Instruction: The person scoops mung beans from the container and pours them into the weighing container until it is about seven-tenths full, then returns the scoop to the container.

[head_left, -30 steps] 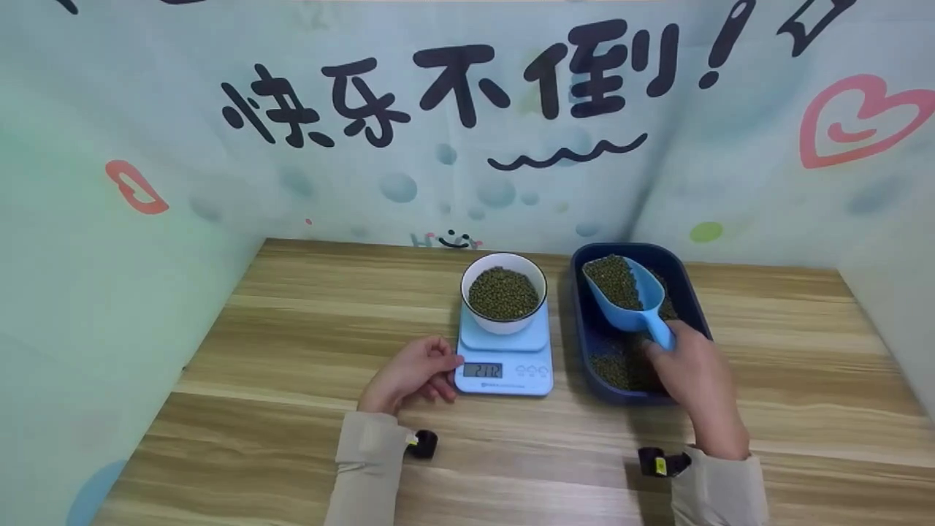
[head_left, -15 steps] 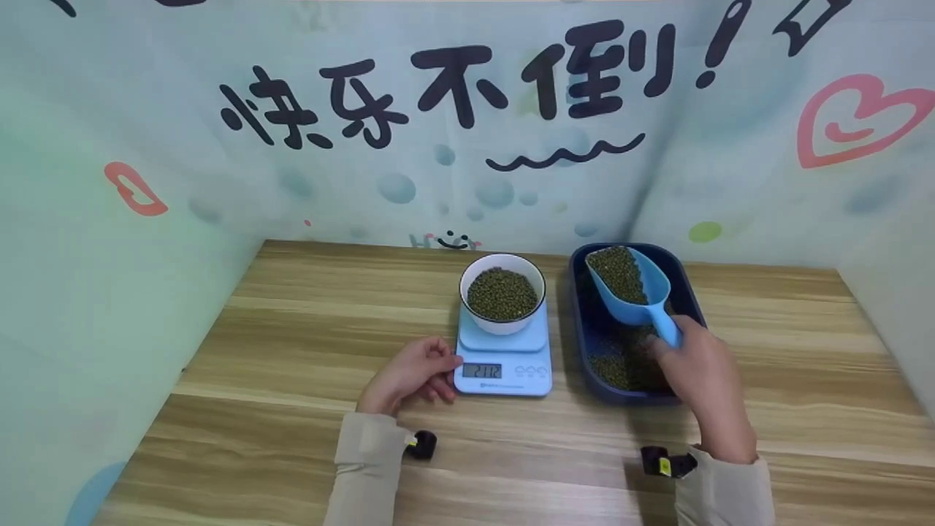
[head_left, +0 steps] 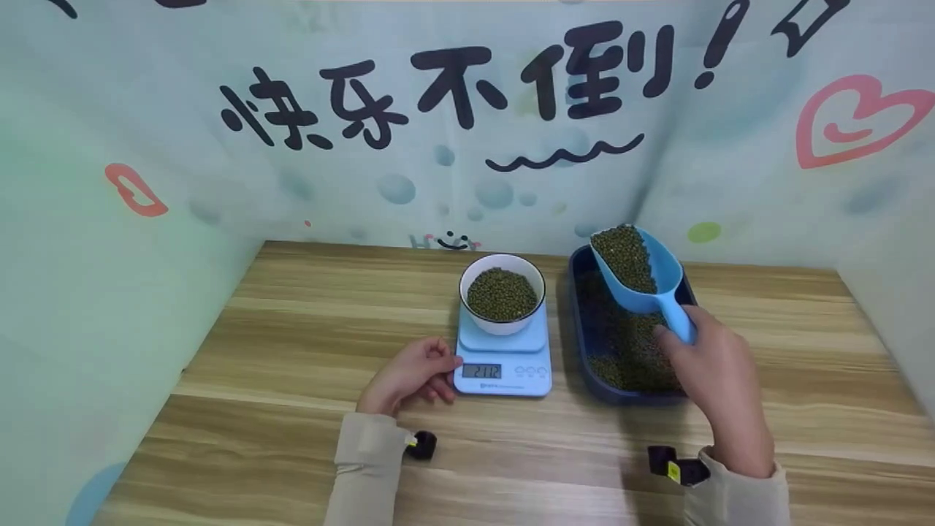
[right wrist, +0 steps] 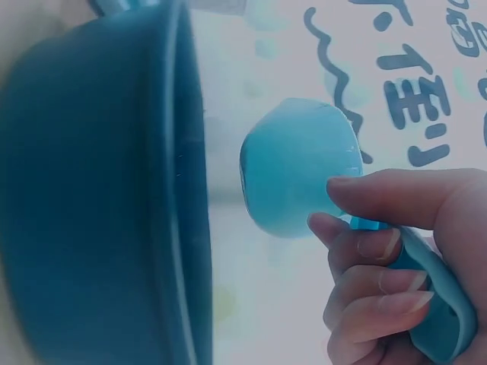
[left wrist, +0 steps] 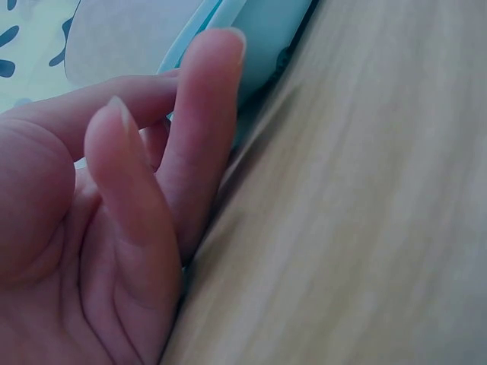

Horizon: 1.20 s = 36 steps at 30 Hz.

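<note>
A blue scoop heaped with mung beans is in my right hand, fingers curled round its handle. It is raised over the dark blue tub, where more beans lie. In the right wrist view the scoop's underside shows beside the tub wall. My left hand holds the left edge of a light blue kitchen scale, thumb at the display corner. Two of its fingers stand out beside the scale in the left wrist view. A white bowl of mung beans sits on the scale.
The wooden table meets a printed backdrop right behind the tub and bowl. The tub stands just right of the scale, with a narrow gap between them. A black wrist camera sits by the left cuff.
My right hand has lifted the full scoop up from the tub, shifting slightly right. The left hand, scale and bowl stay in place.
</note>
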Each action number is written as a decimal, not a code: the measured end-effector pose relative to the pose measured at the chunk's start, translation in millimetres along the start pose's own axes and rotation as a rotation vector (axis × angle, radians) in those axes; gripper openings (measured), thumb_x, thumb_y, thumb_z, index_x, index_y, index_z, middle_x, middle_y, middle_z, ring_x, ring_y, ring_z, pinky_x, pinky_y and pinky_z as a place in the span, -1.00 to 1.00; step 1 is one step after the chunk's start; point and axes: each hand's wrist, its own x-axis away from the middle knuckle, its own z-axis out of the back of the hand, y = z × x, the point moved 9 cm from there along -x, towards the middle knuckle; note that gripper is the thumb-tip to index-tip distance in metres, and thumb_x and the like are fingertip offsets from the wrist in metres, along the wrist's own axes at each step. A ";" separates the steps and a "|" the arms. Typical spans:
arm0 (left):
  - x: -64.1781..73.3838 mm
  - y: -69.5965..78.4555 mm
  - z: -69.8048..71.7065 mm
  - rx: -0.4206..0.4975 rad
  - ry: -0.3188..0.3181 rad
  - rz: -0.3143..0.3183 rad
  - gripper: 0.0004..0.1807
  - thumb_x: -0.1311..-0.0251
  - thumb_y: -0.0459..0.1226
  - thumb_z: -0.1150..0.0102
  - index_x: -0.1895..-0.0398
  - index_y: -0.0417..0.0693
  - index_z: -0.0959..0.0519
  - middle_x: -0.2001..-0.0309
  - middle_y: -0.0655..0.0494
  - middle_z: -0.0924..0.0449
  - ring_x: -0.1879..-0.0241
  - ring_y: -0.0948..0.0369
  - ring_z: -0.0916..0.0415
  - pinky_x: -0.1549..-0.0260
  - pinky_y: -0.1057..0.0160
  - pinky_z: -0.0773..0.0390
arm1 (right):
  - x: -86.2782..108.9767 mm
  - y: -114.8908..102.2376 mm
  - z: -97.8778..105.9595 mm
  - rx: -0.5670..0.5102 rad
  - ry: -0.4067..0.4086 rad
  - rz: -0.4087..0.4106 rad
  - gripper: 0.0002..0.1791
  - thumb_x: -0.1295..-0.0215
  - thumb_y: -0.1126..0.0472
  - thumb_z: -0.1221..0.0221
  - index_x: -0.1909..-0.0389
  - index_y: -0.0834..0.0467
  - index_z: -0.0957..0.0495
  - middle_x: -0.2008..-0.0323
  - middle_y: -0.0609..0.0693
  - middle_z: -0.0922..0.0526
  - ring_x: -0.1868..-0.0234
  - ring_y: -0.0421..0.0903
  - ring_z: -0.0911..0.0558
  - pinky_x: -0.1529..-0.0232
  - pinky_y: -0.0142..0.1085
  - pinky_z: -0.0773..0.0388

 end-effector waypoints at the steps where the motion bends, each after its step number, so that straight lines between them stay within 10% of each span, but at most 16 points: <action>1: 0.1 0.1 -0.1 -0.004 0.000 0.001 -0.81 -0.19 -0.25 -0.07 0.37 -0.21 -0.34 0.51 -0.11 -0.53 0.56 0.04 -0.59 0.71 0.35 -0.44 | 0.7 -1.3 1.2 -0.003 0.002 0.002 -0.69 -0.23 0.03 -0.05 0.20 0.20 -0.40 0.64 0.03 -0.38 0.65 -0.06 -0.36 0.64 -0.28 -0.23; 17: -19.2 -24.2 8.2 -0.007 0.021 0.009 -0.74 -0.14 -0.15 -0.12 0.34 -0.16 -0.35 0.49 -0.07 -0.54 0.57 0.06 -0.58 0.73 0.35 -0.44 | 9.5 -19.6 18.3 0.009 0.052 0.047 -0.66 -0.23 -0.02 -0.05 0.21 0.20 -0.40 0.65 0.02 -0.35 0.65 -0.06 -0.33 0.64 -0.28 -0.19; 36: -16.3 -22.5 8.1 -0.020 0.031 0.016 -0.73 -0.12 -0.13 -0.14 0.34 -0.14 -0.36 0.44 -0.11 -0.56 0.55 0.06 -0.59 0.72 0.33 -0.46 | 13.4 -58.6 -9.3 -0.080 -0.020 0.133 -0.54 -0.15 0.18 -0.05 -0.11 0.19 -0.39 0.49 0.07 -0.51 0.68 -0.10 -0.37 0.64 -0.29 -0.30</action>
